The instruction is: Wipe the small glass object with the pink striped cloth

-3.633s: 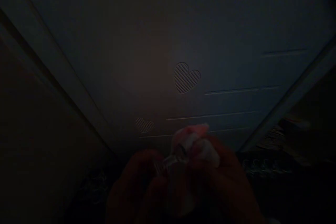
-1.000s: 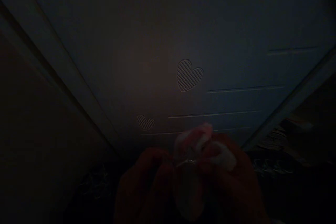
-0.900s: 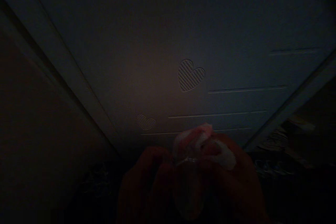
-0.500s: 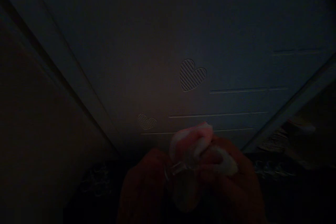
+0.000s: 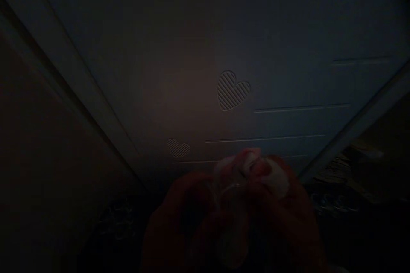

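The view is very dark. My left hand (image 5: 174, 211) curls around a clear, glass-like vessel (image 5: 233, 245) with a rounded lower part; its exact kind cannot be made out. A pink and white cloth (image 5: 226, 169) is bunched at the vessel's upper end, touching it. My right hand (image 5: 290, 222) is closed on the cloth, with fingers pressed into its folds. Both hands are close together, low in the view, in front of a door panel. Some fingertips are lost in shadow.
Behind the hands stands a pale door (image 5: 176, 72) with carved, striped hearts (image 5: 233, 90) and straight grooves. A brownish wall (image 5: 41, 145) runs along the left. Dark patterned fabric (image 5: 118, 222) lies below, and unclear items (image 5: 336, 168) sit at the right.
The cloth has been bunched up and shifted slightly at the vessel's top. My left hand's fingers have come further around the vessel. The camera has barely moved.
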Demonstrator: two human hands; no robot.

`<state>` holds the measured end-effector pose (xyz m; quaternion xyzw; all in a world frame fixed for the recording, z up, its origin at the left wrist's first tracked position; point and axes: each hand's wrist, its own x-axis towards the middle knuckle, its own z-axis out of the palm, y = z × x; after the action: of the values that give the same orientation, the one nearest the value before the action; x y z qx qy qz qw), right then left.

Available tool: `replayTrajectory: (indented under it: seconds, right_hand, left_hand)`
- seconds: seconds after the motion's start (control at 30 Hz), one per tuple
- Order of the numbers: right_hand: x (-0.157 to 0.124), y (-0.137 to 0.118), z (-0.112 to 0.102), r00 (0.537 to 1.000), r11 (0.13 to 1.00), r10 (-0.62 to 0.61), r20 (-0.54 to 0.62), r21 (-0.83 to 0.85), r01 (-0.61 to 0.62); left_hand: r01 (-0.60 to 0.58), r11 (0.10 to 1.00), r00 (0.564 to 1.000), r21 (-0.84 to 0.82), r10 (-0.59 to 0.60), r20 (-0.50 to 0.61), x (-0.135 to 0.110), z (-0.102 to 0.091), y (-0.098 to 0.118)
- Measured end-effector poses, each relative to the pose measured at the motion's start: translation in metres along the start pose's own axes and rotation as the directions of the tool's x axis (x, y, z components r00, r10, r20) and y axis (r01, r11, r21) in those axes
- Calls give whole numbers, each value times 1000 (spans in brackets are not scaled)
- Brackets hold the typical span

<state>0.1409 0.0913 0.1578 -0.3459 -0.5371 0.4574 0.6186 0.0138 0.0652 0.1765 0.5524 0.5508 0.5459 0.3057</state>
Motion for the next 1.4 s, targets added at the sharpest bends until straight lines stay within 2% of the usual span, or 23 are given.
replayTrajectory:
  seconds: [0.2, 0.5, 0.7, 0.87, 1.0, 1.1, 1.27, 1.4]
  right_hand:
    - [2, -4, 3, 999, 999, -40, -12, 11, 40]
    - [2, -9, -2, 987, 987, -89, 130, -120, 105]
    - [2, -8, -1, 985, 979, -139, 101, -138, 152]
    - [3, -11, 2, 985, 984, -150, 81, -90, 157]
    - [5, -11, 0, 975, 974, -179, 132, -112, 195]
    - [4, -11, -3, 972, 971, -167, 163, -143, 191]
    - [2, -11, -2, 979, 968, -133, 154, -192, 162]
    - [2, -11, 2, 981, 957, -152, 118, -229, 176]
  left_hand:
    - [24, 996, 997, -89, -17, 76, -3, 1, 1]
    - [41, 984, 984, -176, -10, 175, -1, -5, 6]
    - [75, 993, 993, -87, -66, 100, 0, -2, 3]
    - [53, 998, 986, -19, -50, 160, 2, -8, -6]
    - [31, 998, 983, -54, -21, 182, 5, -8, -7]
    - [27, 994, 989, -110, -11, 149, 6, -4, -3]
    - [34, 992, 980, -125, -9, 198, 7, -4, 2]
    - [55, 995, 991, -85, -43, 128, 7, -7, -4]
